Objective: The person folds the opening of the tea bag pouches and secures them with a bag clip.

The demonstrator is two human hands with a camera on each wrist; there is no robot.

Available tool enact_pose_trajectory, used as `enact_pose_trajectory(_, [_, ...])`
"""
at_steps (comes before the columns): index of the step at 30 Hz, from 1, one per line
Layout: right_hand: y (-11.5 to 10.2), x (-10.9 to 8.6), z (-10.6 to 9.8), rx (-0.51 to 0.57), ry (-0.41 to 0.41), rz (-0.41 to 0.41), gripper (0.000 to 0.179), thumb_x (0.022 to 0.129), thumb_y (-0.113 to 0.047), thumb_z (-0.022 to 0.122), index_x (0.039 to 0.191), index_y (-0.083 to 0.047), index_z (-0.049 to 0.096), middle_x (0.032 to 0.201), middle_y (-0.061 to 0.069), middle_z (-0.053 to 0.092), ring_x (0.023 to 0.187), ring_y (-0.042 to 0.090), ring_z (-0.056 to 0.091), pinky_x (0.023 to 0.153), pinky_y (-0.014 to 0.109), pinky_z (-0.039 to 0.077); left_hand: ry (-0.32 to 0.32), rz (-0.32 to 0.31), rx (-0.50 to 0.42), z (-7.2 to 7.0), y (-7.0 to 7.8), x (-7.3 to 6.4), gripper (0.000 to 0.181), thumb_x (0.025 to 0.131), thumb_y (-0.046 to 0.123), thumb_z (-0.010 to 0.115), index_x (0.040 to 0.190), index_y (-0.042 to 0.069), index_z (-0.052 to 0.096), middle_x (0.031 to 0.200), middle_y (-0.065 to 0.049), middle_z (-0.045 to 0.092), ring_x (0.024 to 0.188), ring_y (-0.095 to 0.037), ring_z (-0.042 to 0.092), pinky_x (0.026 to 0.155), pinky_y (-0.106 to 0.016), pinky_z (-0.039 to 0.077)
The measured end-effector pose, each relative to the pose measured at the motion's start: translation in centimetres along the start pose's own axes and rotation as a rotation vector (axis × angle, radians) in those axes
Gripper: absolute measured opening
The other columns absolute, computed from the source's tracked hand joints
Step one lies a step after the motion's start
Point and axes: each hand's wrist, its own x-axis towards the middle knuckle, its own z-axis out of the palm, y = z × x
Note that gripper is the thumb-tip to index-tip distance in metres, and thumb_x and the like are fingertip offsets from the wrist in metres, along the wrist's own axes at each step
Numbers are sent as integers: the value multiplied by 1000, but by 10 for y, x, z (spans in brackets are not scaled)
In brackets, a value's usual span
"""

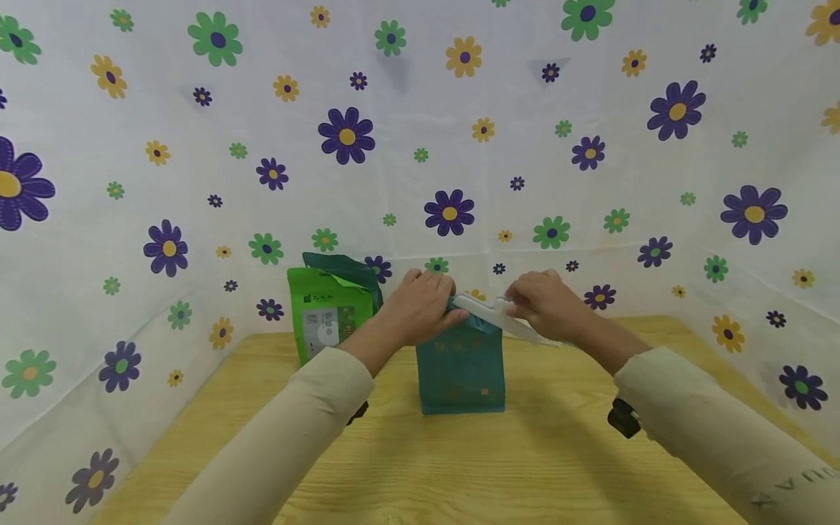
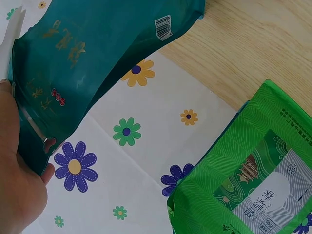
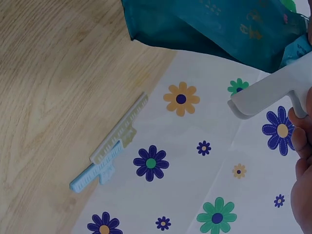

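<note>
A teal tea pouch stands upright on the wooden table in the middle of the head view. My left hand pinches its top edge at the left corner. With curled fingers, my right hand grips a white bag sealing clip by its handle. That clip slants across the pouch's top, one end close to my left thumb. Whether its jaw encloses the pouch's edge I cannot tell. The left wrist view shows the folded pouch top between my left thumb and fingers.
A bright green tea pouch stands at the back left, with a dark teal pouch behind it. Two more sealing clips, one blue and one beige, lie near the table's edge. A flower-patterned sheet surrounds the table.
</note>
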Motion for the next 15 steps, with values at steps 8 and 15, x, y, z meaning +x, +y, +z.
enact_pose_trajectory(8, [-8,7,6,-99,44,-46,15,91,-16,74,101,-6,71,92,7,70,85,23,60,83,40,42,18,12,-13,1,-1,0,46,102,51,48,123,11,55,106,-1,64,99,-17,59,101,-39,41])
enact_pose_trajectory(15, [-8,9,15,-117,96,-70,16,90,-15,74,100,-4,69,93,8,70,85,23,61,81,39,44,12,16,-18,0,-2,-1,42,104,46,48,126,12,54,113,-2,64,108,-19,60,105,-40,40])
